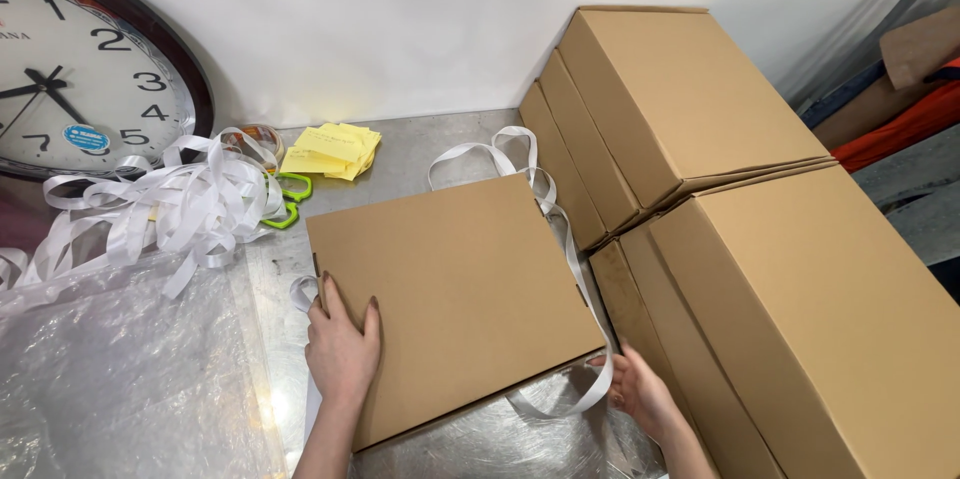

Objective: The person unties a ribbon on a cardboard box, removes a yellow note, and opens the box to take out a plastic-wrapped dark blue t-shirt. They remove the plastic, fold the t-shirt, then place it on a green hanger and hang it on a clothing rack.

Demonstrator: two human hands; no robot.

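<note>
A flat brown cardboard box (460, 289) lies closed on the metal table (430, 144). My left hand (342, 347) rests flat on the box's near left corner. At the box's near right corner, my right hand (640, 394) pinches a white ribbon (560, 229). That ribbon runs from my fingers up along the box's right side and loops on the table behind it. A short end of ribbon sticks out from under the box's left edge, beside my left hand.
Several closed brown boxes (760, 259) are stacked at the right, close against the flat box. A tangle of white ribbon (170, 204) lies left, with green-handled scissors (290, 201), yellow notes (330, 151), a wall clock (80, 69) and clear plastic sheeting (120, 379).
</note>
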